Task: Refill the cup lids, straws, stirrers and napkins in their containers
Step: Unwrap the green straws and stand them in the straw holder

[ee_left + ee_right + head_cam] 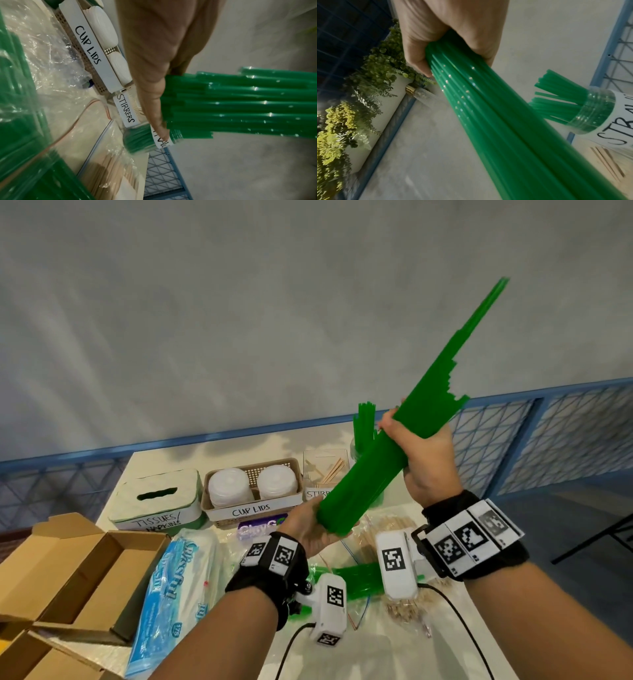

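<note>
The left hand cups the lower end of a bundle of green straws, its fingers curled up around them, while further up the right hand wraps the middle in a closed fist. The bundle slants up and away above the table. Just beyond the grip stands the clear straw jar, a few straws already in it, with the stirrer holder and cup lid basket to its left.

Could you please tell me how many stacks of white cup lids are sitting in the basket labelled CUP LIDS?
2: one stack of lids at the left end of the basket, the other stack at its right end. Lower lids behind the basket wall cannot be counted.
</note>
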{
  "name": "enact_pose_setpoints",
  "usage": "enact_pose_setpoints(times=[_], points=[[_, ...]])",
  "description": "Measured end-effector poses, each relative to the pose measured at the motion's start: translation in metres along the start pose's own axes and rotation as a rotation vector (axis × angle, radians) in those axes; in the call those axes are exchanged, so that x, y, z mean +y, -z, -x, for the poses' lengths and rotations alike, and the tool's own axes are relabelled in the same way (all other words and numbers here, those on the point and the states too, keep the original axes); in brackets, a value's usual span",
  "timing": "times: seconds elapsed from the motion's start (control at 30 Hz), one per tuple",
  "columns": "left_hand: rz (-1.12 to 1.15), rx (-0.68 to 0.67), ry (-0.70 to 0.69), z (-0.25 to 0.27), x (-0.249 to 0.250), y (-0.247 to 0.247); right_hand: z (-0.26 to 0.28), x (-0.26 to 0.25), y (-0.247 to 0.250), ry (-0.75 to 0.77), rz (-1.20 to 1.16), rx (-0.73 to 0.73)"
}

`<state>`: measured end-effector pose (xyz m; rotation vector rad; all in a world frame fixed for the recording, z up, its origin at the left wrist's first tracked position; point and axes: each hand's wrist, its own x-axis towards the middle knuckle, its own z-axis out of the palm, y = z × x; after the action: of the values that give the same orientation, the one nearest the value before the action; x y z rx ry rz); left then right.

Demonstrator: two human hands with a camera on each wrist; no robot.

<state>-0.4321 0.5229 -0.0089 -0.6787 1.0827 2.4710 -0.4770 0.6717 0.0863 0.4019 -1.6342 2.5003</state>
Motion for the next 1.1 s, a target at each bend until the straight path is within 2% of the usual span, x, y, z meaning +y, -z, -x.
enact_pose_setpoints(times=[0.2, 0.57, 0.73, 0.83, 0.93, 1.1], points=[[0.015, 0.039, -0.007, -0.003, -0.011, -0.006, 0.006, 0.018, -0.001, -0.008, 0.066, -0.041], [0.037, 0.097, 0.022, -0.011, -0.013, -0.004, 0.007, 0.044, -0.005, -0.070, 0.051, -0.022], [-0.023, 0.071, -0.002, -0.010, -0.008, -0.008, 0.008, 0.049, -0.007, -0.096, 0.065, -0.016], [-0.099, 0.028, -0.009, -0.010, -0.002, -0.014, -0.002, 0.041, -0.001, -0.093, 0.050, 0.062], [-0.300, 0.070, -0.124, -0.021, 0.016, -0.019, -0.026, 0.026, 0.012, -0.063, -0.033, 0.183], [-0.846, 0.345, -0.540, -0.054, 0.057, -0.030, -0.063, 0.007, 0.032, -0.009, -0.131, 0.363]])
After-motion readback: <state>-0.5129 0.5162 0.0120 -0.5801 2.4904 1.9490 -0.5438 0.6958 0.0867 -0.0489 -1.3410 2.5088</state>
